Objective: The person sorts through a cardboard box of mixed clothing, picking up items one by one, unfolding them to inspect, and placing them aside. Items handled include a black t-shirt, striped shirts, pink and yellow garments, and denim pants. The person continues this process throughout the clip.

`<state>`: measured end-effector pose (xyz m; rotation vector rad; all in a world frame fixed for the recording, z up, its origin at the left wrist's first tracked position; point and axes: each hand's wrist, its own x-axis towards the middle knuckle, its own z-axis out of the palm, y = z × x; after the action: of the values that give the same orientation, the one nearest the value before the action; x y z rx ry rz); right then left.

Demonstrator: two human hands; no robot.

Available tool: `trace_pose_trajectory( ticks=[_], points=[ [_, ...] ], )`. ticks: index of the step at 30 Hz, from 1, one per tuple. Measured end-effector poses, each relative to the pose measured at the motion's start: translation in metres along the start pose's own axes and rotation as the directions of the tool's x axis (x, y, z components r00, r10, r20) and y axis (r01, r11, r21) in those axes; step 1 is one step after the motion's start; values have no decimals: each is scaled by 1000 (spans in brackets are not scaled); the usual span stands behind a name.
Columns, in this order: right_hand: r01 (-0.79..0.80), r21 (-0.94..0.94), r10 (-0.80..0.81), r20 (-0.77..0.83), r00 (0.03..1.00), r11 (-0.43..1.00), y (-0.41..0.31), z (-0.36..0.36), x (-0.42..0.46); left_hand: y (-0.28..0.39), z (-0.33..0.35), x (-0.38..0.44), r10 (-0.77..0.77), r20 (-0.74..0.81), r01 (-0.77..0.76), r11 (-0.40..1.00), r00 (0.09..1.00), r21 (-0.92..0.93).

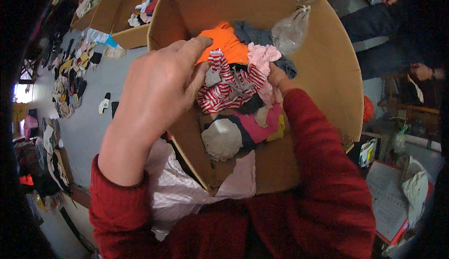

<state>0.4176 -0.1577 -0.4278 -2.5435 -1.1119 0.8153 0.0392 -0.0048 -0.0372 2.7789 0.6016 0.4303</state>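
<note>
Before me is a large cardboard box (326,66) with fabric pieces in it. My left hand (158,73) reaches over its left side, thumb and forefinger at the edge of an orange cloth (224,41) and a red-and-white striped cloth (224,99); whether it grips either is unclear. My right hand (277,76) is by the striped cloth's right end, beside a crumpled pink cloth (263,55), its fingers partly hidden. Underneath lie a magenta cloth (257,127), a yellow one (276,132) and a round greyish piece (221,139). Dark grey cloth (250,33) rests behind the orange one.
A clear plastic bag (291,31) hangs inside the box's back right. Smaller cardboard boxes (131,38) with cloths stand behind left. Fabric scraps (70,83) cover part of the grey floor. Another person (372,48) is at the right, near papers (387,192) on a red-edged board.
</note>
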Motion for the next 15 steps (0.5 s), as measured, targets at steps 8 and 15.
trace_pose_trajectory(
  ticks=[8, 15],
  points=[
    [-138, -55, 143, 96, 985, 989, -26, -10, -18, 2, 1, 2, 3, 51, -3, 1000, 999, 5],
    [70, 609, -274, 248, 929, 790, -134, -184, -66, -3, -1, -1, -27, 53, 29, 999, 998, -39]
  ],
)
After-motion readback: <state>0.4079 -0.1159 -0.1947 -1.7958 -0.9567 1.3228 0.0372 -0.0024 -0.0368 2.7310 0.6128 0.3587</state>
